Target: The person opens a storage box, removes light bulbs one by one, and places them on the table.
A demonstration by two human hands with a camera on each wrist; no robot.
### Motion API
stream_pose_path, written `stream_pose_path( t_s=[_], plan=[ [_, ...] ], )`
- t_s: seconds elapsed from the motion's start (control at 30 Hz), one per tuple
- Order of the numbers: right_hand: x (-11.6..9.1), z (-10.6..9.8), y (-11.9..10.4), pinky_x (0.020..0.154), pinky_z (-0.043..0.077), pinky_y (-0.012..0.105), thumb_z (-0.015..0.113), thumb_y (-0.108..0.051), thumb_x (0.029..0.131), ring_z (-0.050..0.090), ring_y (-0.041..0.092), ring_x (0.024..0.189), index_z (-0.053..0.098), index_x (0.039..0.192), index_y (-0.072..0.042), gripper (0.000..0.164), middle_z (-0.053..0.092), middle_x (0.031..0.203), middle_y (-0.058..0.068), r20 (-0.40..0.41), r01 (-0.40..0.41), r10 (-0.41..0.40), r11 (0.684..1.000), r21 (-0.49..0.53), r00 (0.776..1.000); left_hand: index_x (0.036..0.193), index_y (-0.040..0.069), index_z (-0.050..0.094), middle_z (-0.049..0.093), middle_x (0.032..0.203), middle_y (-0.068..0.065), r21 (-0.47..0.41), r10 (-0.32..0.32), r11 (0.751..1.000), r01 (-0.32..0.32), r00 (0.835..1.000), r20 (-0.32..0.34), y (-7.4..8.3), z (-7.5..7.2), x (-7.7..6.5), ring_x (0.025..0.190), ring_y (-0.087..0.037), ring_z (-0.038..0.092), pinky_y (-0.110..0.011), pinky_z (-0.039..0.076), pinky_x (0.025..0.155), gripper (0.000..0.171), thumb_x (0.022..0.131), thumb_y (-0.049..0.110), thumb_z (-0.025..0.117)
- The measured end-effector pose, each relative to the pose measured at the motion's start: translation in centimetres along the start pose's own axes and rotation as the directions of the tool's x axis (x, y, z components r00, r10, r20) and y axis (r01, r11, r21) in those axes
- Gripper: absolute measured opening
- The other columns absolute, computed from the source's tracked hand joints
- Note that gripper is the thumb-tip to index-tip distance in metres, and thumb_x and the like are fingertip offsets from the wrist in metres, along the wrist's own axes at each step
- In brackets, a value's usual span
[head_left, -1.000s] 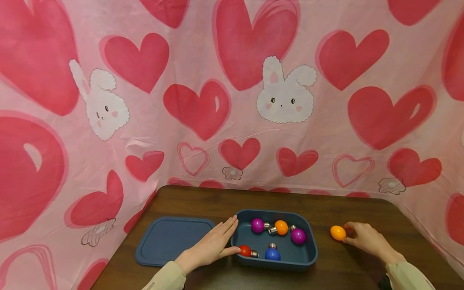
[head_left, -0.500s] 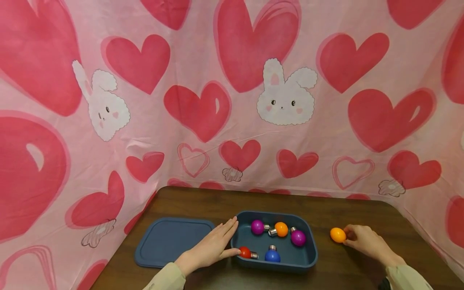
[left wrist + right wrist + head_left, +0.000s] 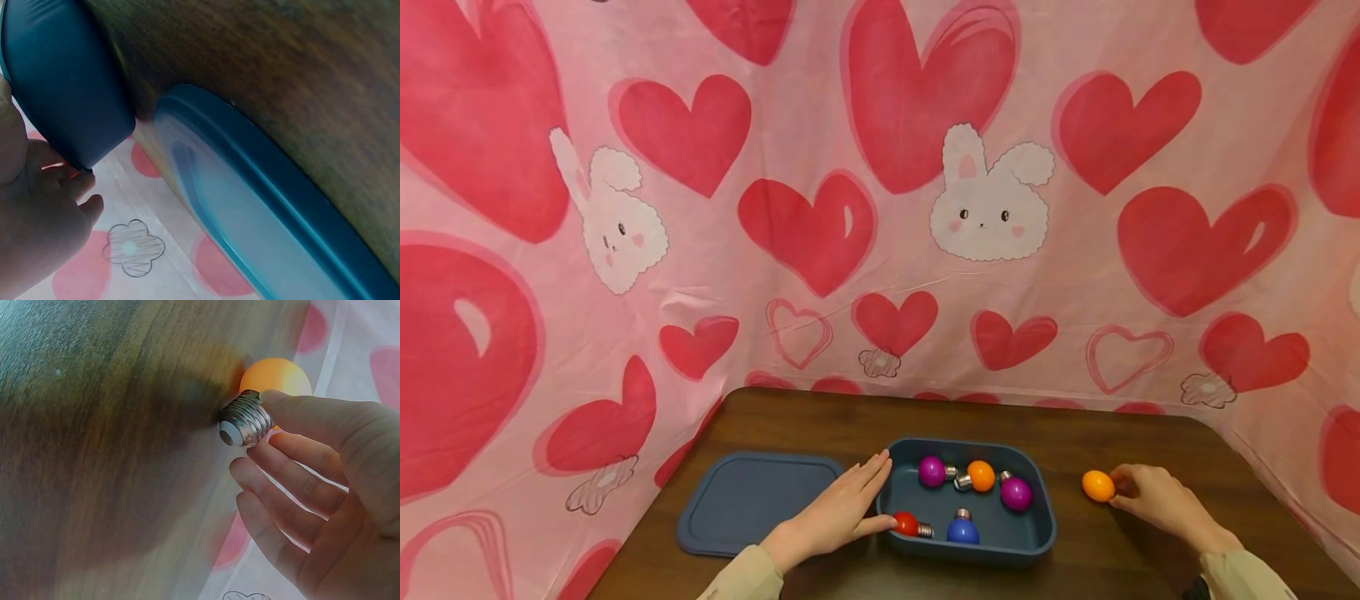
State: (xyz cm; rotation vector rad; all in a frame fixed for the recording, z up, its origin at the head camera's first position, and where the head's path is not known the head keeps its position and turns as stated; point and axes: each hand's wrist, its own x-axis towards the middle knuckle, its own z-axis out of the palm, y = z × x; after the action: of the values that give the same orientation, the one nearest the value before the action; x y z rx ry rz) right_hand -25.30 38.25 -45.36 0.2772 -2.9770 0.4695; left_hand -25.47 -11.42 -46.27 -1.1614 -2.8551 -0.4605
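In the head view my right hand (image 3: 1165, 500) pinches an orange light bulb (image 3: 1098, 486) at the table's right side. The right wrist view shows my thumb and fingers at the metal screw base (image 3: 244, 419) of that bulb, with its round orange globe (image 3: 278, 376) beyond. My left hand (image 3: 838, 510) rests on the left rim of a dark blue box (image 3: 977, 548), fingers fairly straight, thumb near the front corner. Inside the box lie a red bulb (image 3: 906, 523), a blue bulb (image 3: 962, 528), an orange bulb (image 3: 981, 476) and two purple bulbs, one left (image 3: 932, 472), one right (image 3: 1017, 493).
A flat dark blue lid (image 3: 756, 500) lies on the brown wooden table (image 3: 820, 417), left of the box and partly behind my left arm. A pink cloth (image 3: 820, 125) with hearts and rabbits hangs behind and beside the table.
Almost nothing has moved. Both hands keep their places, the right one still at the orange bulb, while the head view shifts very slightly.
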Motion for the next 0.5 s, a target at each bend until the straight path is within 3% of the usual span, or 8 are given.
stream_pose_path(
  t_s=[0.27, 0.5],
  plan=[
    [-0.27, -0.21, 0.33, 0.063, 0.055, 0.043, 0.083, -0.023, 0.075, 0.066, 0.018, 0.077, 0.070, 0.099, -0.004, 0.033, 0.072, 0.091, 0.006, -0.017, 0.010, -0.010, 1.000, -0.016, 1.000, 0.156, 0.004, 0.029, 0.026, 0.165, -0.012, 0.005, 0.008, 1.000, -0.008, 1.000, -0.008, -0.02, 0.20, -0.04, 0.151, -0.027, 0.031, -0.051, 0.031, 0.120, 0.085, 0.097, 0.063, 0.043],
    [-0.20, -0.66, 0.01, 0.058, 0.051, 0.028, 0.084, -0.022, 0.075, 0.062, 0.008, 0.072, 0.070, 0.100, -0.004, 0.034, 0.073, 0.093, 0.006, -0.049, 0.059, -0.061, 0.998, -0.035, 0.997, 0.155, 0.002, 0.031, 0.028, 0.164, -0.013, 0.044, 0.025, 0.999, -0.024, 0.999, -0.028, -0.12, 0.25, -0.05, 0.150, -0.028, 0.033, -0.050, 0.033, 0.120, 0.084, 0.098, 0.063, 0.040]
  ],
)
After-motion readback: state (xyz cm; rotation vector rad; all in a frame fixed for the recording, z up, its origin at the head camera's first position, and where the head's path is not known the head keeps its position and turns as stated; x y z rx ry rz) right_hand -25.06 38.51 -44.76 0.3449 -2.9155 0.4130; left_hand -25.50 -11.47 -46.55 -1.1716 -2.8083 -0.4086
